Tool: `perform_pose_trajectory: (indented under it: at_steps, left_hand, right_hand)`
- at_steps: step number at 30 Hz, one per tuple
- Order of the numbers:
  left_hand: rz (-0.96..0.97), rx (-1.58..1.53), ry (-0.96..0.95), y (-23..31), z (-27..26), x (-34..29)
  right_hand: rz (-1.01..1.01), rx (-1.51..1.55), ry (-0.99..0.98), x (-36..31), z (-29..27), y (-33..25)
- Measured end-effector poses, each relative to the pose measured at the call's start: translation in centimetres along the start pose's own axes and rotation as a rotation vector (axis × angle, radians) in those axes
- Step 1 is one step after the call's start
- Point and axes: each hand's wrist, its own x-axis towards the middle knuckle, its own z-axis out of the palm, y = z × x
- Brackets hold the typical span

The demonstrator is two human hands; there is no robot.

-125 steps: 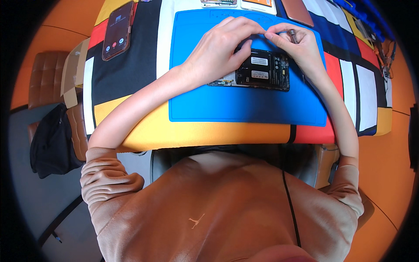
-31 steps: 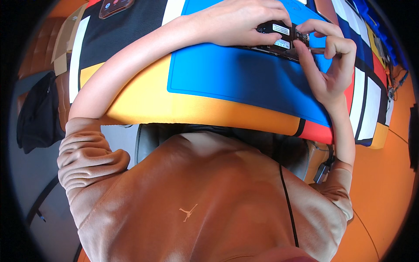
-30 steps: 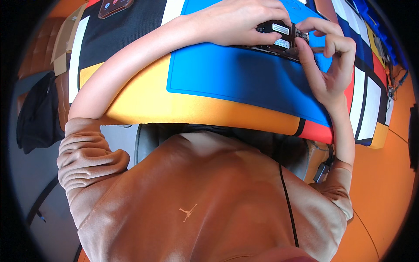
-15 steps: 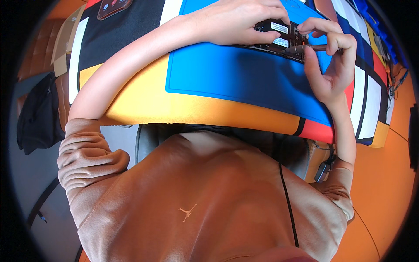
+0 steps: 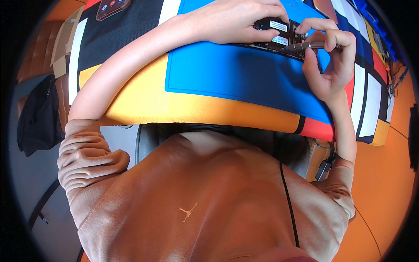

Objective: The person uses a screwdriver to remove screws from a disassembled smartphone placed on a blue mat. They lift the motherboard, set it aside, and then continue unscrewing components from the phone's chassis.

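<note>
Blue mat (image 5: 209,78), nr R edge: holding opened phone (image 5: 293,36) w/ L hand (image 5: 248,19), gripping pen-like tool (image 5: 305,46) in R hand (image 5: 334,61), batt. (image 5: 279,40) still in.

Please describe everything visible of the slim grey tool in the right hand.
The slim, dark grey, pen-shaped tool looks metallic and narrows to a dark tip. The bare right hand holds it pointing left and partly covers its rear, with the tip at the opened black rectangular phone. I cannot tell whether they touch.
</note>
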Motion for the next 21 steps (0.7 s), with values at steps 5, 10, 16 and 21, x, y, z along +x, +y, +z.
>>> perform_pose_trajectory:
  at_steps: [5,10,16,21]
  left_hand:
    - [-0.002,-0.006,-0.012,0.00,-0.07,0.10]
    - [-0.007,0.004,0.002,0.06,0.06,0.13]
    - [-0.021,0.003,-0.001,0.09,0.02,0.04]
    - [-0.010,-0.003,-0.002,0.01,0.01,0.00]
  right_hand:
    - [0.037,-0.027,0.011,-0.03,0.16,-0.05]
    - [-0.053,0.075,-0.001,0.39,0.19,0.40]
    - [0.068,0.045,0.028,0.08,0.17,0.26]
    - [-0.048,0.105,-0.023,0.36,-0.08,0.73]
